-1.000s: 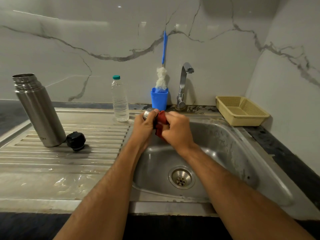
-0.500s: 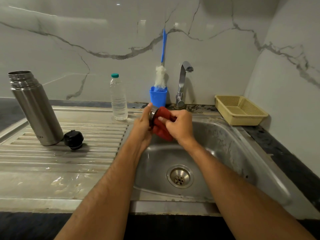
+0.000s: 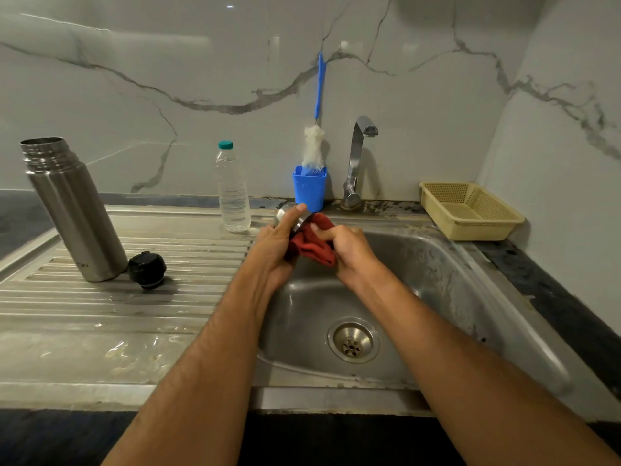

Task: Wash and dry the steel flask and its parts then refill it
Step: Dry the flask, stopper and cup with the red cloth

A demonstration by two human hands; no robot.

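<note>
Drying the flask's steel cup (image 3: pixel 291 215) over the sink (image 3: pixel 437 280).

My left hand (image 3: pixel 274 245) grips the cup, its mouth facing right; my right hand (image 3: pixel 349 248) pinches the red cloth (image 3: pixel 311 245) into it. The flask (image 3: pixel 72 210) stands far left on the drainboard, black stopper (image 3: pixel 147 270) beside it.

Grey-veined white marble walls (image 3: pixel 201 79) meeting at the right corner behind a dark counter (image 3: pixel 551 290), soft overhead glare.

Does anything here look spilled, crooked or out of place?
Little stands out. The drainboard holds water puddles near its front edge. The flask only seems to lean, likely from the wide lens. Its black stopper lies tilted beside it.
</note>
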